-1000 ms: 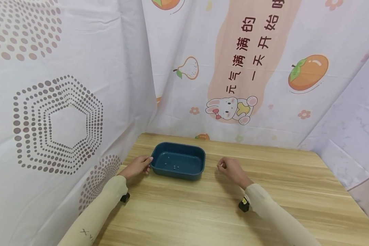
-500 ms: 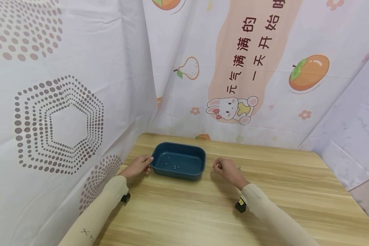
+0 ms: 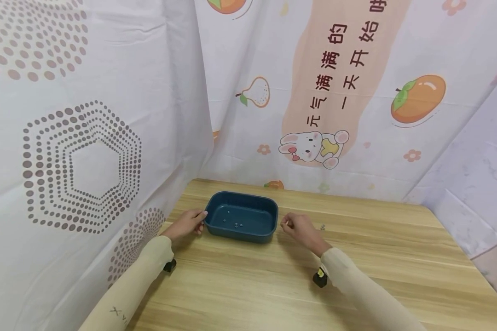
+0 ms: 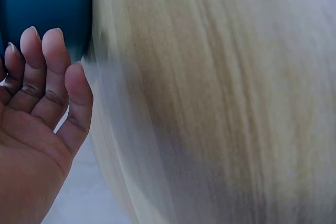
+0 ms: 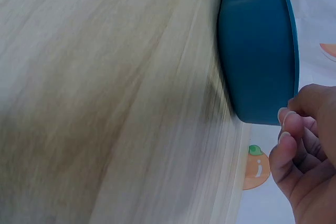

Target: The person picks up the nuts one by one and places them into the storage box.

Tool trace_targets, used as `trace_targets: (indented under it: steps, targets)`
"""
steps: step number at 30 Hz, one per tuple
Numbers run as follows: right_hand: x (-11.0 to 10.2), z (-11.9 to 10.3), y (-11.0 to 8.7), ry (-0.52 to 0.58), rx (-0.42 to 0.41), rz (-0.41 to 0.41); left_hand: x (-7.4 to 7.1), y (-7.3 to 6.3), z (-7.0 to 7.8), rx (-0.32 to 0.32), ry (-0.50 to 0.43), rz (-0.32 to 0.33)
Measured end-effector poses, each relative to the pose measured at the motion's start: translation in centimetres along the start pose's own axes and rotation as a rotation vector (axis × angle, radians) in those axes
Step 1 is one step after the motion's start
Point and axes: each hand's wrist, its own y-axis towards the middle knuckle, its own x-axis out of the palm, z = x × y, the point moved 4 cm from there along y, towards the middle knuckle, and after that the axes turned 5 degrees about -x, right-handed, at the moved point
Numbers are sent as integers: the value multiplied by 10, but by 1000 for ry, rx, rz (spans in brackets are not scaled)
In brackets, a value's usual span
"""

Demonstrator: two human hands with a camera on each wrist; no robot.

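Note:
A dark blue rectangular tub with rounded corners stands on the table. Several tiny grey ring-like pieces, perhaps nuts, lie scattered on its floor. My left hand grips the tub's left end, thumb on the rim and fingers against the outer wall. Beyond the right end, my right hand is raised with thumb and index fingertips together. In the right wrist view those fingertips overlap the tub's rim edge; I cannot tell whether a small piece is between them. More small grey pieces lie on the table behind this hand.
The wood-grain table ends at a printed white curtain at the back. Another patterned curtain hangs close along the left side, beside the left sleeve. Black wrist cameras sit under both forearms.
My right hand has moved left toward the tub, uncovering the small grey pieces on the table behind it. The left hand and the tub have stayed in place.

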Motion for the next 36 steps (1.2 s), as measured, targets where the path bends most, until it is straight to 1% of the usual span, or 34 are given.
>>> trace_targets:
  steps: [6, 14, 21, 30, 36]
  targets:
    - [3, -4, 2, 18, -16, 8, 0, 0, 1, 3, 1, -2]
    - [7, -5, 4, 4, -55, 13, 0, -1, 1, -3, -17, -1]
    - [2, -9, 6, 63, -46, 43, 0, -2, 2, -1, -28, -10]
    - [5, -12, 10, 31, -63, 12, 0, 1, 1, -5, -10, -7]
    - [7, -15, 10, 29, -77, -4, 0, 1, -1, -2, -21, -10]
